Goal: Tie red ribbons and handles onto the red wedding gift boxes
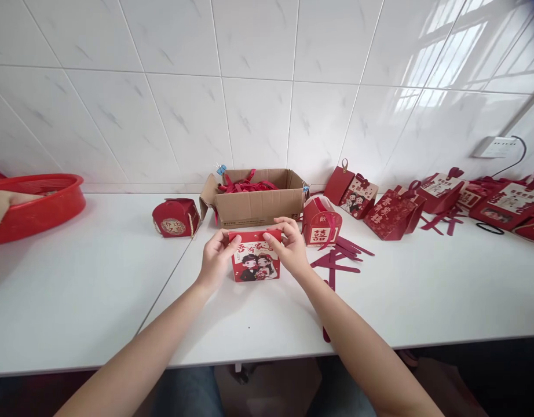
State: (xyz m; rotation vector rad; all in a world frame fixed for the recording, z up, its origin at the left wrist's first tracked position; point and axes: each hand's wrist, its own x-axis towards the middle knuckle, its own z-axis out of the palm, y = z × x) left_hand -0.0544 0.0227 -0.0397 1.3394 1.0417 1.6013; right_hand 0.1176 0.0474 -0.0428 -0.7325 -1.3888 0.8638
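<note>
A red and white gift box [257, 267] with a cartoon bride and groom on its front stands upright on the table in front of me. My left hand [218, 258] grips its upper left edge, thumb on the front. At the upper right edge my right hand [292, 246] pinches the box the same way, fingers behind it. The fingers behind the box are partly hidden. Close by on the right lie several dark red ribbon strips [336, 258], beside a red box with a ribbon [319, 227].
Behind the hands stands an open cardboard box [260, 208] holding red ribbons [245, 184]. A red box with rope handles [175, 218] is to its left. Farther left is a red plastic basin [62, 200]. Several red gift boxes [391, 214] line the right side by the tiled wall.
</note>
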